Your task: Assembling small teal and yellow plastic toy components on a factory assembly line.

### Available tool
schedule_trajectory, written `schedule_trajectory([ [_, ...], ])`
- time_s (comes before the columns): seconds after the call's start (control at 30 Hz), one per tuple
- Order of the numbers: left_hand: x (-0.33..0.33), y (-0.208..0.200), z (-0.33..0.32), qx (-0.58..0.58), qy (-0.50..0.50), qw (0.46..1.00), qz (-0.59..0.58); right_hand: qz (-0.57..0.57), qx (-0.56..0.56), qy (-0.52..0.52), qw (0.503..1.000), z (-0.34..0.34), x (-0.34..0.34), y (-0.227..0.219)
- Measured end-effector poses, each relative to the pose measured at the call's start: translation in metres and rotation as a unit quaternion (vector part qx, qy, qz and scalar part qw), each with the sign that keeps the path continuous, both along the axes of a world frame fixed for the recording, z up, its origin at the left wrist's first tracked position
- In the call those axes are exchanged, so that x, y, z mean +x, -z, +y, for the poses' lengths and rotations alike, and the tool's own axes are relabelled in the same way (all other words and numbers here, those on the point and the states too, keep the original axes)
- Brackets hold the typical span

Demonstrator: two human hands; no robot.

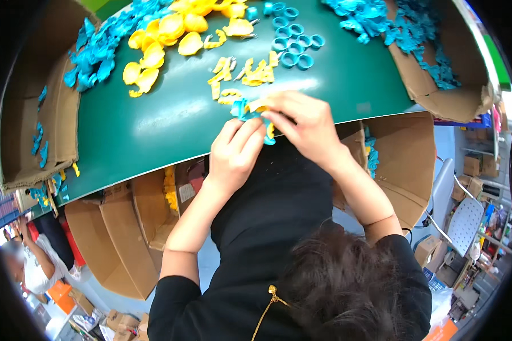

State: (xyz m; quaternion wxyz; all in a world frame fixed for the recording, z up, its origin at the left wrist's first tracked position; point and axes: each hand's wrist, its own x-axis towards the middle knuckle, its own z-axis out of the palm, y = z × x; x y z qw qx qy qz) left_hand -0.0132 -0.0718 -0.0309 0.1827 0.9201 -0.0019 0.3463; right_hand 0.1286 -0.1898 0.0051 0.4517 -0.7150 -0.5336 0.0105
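Observation:
At the near edge of the green table, my left hand (236, 149) and my right hand (306, 120) meet with fingers pinched together. A small blue-and-yellow plastic part (240, 108) is gripped between them, its blue portion above my left fingers and a yellow strip under my right. More blue and yellow bits show below the fingers; whether they join it is hidden. Just beyond my hands lie small yellow plastic pieces (258, 74), some with grey metal-looking tips. Farther back are yellow rounded cups (171, 27) and several blue rings (296, 44).
Blue plastic pieces are heaped at the far left (96, 59) and far right (361, 20). Open cardboard boxes flank the green table (148, 122) at left (40, 136) and right (458, 62). More cardboard boxes (116, 244) stand below its edge. Another person (40, 261) is at lower left.

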Motion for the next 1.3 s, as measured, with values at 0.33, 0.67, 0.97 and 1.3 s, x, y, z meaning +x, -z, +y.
schedule_trajectory([
  [0.33,-0.021,-0.004,-0.015,-0.932,0.241,0.226,0.147,0.040,-0.040,-0.193,0.980,-0.033,0.015,-0.035],
  [0.67,0.015,-0.017,-0.031,-0.909,0.281,0.304,0.052,-0.230,-0.165,0.428,0.858,-0.014,0.187,0.018],
  [0.97,0.023,-0.028,-0.026,-0.841,0.222,0.493,-0.008,0.377,0.055,0.021,0.924,-0.048,0.015,-0.029],
  [1.3,0.019,-0.023,-0.027,-0.793,0.221,0.568,-0.006,0.333,0.057,-0.006,0.941,-0.047,-0.014,-0.019],
])
